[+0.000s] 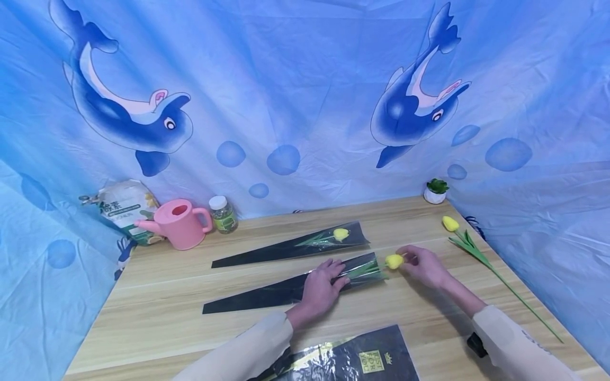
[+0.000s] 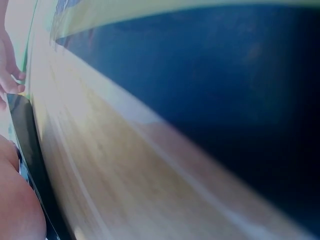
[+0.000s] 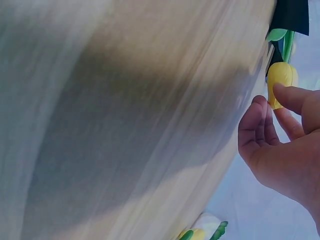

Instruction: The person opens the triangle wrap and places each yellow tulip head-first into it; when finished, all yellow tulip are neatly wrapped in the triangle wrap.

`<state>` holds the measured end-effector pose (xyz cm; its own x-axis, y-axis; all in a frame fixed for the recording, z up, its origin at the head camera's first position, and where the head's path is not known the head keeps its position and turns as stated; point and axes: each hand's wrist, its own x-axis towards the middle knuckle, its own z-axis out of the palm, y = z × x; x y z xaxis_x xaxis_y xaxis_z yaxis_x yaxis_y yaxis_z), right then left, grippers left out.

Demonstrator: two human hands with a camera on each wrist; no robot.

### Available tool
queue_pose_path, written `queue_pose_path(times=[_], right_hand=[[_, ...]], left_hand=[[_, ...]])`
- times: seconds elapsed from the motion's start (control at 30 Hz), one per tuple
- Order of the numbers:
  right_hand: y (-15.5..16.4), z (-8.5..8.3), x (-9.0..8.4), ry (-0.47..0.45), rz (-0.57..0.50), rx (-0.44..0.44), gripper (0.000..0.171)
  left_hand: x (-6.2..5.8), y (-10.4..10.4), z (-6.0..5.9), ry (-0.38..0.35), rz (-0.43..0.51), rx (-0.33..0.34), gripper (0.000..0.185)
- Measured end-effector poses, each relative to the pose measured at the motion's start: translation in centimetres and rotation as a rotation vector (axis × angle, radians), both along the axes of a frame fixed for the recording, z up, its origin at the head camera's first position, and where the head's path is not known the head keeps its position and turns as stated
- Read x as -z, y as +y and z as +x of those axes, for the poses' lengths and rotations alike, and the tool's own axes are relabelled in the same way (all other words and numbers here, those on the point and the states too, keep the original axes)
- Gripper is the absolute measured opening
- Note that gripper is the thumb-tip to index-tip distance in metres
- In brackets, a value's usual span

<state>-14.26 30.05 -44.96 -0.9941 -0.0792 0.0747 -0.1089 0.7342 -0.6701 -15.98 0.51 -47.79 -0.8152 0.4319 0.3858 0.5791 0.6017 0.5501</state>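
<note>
Between its thumb and fingers, my right hand [image 1: 422,265] pinches the yellow head of an artificial tulip [image 1: 394,261]; the right wrist view shows the same hand [image 3: 285,145] at the yellow bloom [image 3: 281,79]. The tulip's green leaves lie inside a black, clear-fronted flower sleeve [image 1: 257,296], and its head sticks out of the wide end. My left hand [image 1: 320,290] rests on that sleeve near its middle, fingers extended. Behind it lies another black sleeve [image 1: 267,255] with a yellow tulip [image 1: 340,234] inside. The left wrist view is mostly blurred.
A loose yellow tulip [image 1: 486,262] lies along the table's right side. Several black sleeves [image 1: 352,360] appear stacked at the front. Along the back stand a pink watering can [image 1: 183,227], a capped jar [image 1: 224,217], a white bag [image 1: 126,206] and a small potted plant [image 1: 436,191].
</note>
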Motion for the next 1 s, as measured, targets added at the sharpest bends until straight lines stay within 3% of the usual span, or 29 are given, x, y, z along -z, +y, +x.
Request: queue_pose_path(times=[0.7, 1.0], right_hand=[[-1.9, -0.2, 0.2, -0.041, -0.204, -0.074, 0.033], [-2.3, -0.2, 0.2, -0.135, -0.366, -0.14, 0.028]], left_hand=[[0.0, 0.3, -0.1, 0.021, -0.007, 0.014, 0.039], [0.0, 0.5, -0.1, 0.012, -0.021, 0.016, 0.04]])
